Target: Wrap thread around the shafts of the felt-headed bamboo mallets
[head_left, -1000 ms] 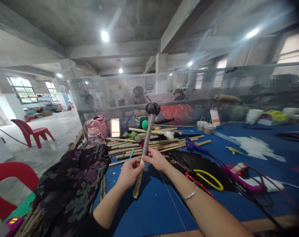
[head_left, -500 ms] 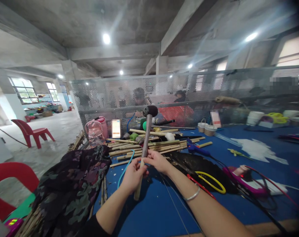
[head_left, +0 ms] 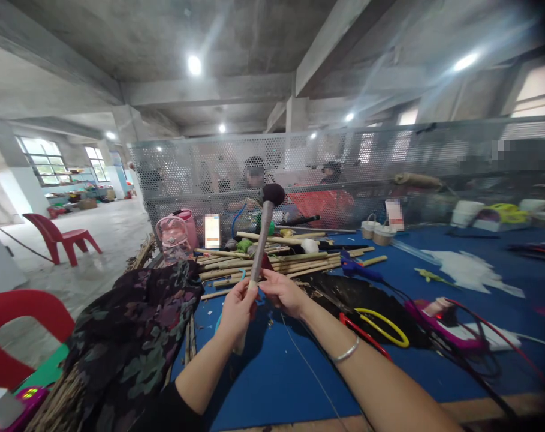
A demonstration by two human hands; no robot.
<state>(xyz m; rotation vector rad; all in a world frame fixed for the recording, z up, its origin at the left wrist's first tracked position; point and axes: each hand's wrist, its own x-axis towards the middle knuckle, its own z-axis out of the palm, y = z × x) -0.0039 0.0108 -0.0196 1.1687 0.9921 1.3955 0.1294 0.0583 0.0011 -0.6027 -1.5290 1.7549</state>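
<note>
Blue counter (head_left: 294, 384), one wrapped stick (head_left: 261, 240) held above it, between front and far edges. Stick: grey binding along the shaft, one dark, rounded head (head_left: 273, 194) at the upper end, pale bare length below; tilted, head uppermost. Two hands, close together: left hand (head_left: 237, 305) clamped on the pale length; right hand (head_left: 285, 293) just beside, fingers bent, cannot tell whether gripping. One silver bangle (head_left: 346, 350), right wrist. Two small cups (head_left: 382, 234) near the counter's far edge.
</note>
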